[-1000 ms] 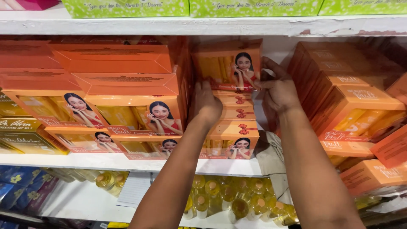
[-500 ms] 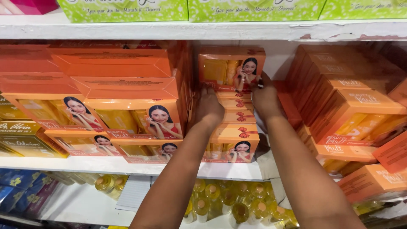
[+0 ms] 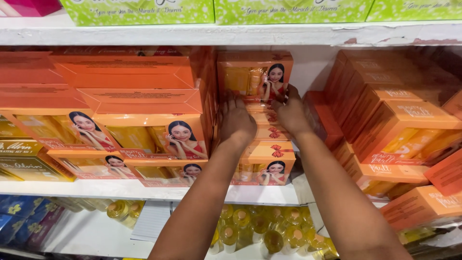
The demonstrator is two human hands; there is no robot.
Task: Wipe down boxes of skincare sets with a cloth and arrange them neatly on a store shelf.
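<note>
Both my hands reach into a shop shelf of orange gift boxes. My left hand (image 3: 237, 121) presses on the left side of a middle stack of orange boxes (image 3: 263, 153), fingers spread against them. My right hand (image 3: 290, 113) grips the lower right edge of the top orange box (image 3: 250, 73), which stands upright above the stack and shows a woman's picture. The box's lower edge is hidden behind my fingers.
Piles of like orange boxes (image 3: 144, 120) fill the shelf on the left, and tilted ones (image 3: 409, 125) on the right. Green boxes (image 3: 144, 10) line the white shelf (image 3: 192, 34) above. Small yellow bottles (image 3: 269, 233) and blue packs (image 3: 21, 216) sit below.
Both hands have closed in toward each other on the middle stack. The right hand slid from the stack's right side to the top box's lower edge.
</note>
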